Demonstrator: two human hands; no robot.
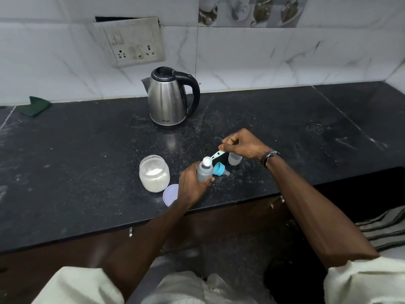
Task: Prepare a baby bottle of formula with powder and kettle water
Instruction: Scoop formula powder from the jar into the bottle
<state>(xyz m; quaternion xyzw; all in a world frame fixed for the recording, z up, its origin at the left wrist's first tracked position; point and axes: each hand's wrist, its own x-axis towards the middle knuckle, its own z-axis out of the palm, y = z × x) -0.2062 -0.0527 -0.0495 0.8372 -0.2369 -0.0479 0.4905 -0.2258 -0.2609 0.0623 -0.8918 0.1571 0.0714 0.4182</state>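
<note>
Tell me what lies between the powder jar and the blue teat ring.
In the head view, the bottle, gripped by the left hand, stands between the powder jar and blue teat ring.

brushed steel kettle (pixel 167 99), speckled polished stone counter (pixel 285 132), translucent plastic bottle (pixel 205 172)
</note>
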